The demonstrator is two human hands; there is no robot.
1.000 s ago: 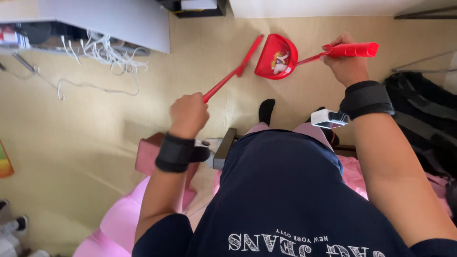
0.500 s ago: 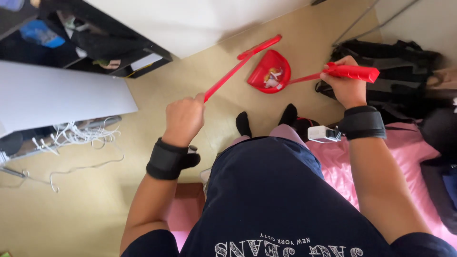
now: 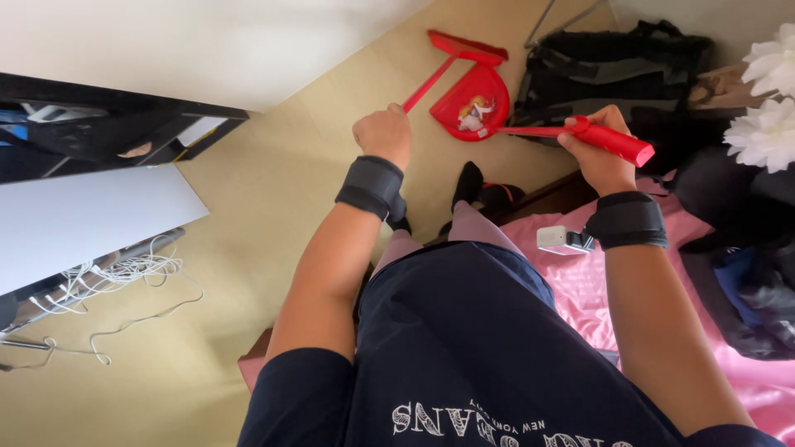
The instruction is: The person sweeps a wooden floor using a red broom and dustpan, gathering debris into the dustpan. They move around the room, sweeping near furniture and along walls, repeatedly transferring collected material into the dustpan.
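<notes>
My left hand [image 3: 383, 132] is closed around the long red handle of a broom, whose red head [image 3: 465, 47] rests on the tan floor [image 3: 273, 190] ahead of me. A red dustpan [image 3: 472, 103] with a few bits of debris in it sits on the floor just below the broom head. Its red handle [image 3: 609, 139] is gripped by my right hand [image 3: 598, 151]. Both wrists wear black bands. My feet in dark socks [image 3: 483, 192] stand just behind the pan.
A black bag [image 3: 617, 62] lies right of the dustpan. A pink bedcover [image 3: 580, 281] is at my right, white flowers [image 3: 766, 108] at the right edge. A black shelf unit [image 3: 108, 132], a white desk top [image 3: 74, 223] and loose white cables [image 3: 124, 277] are on the left.
My view has swung to the right, so the shelf and desk slid left. The broom head has drawn in close above the dustpan, and the black bag has come more into view.
</notes>
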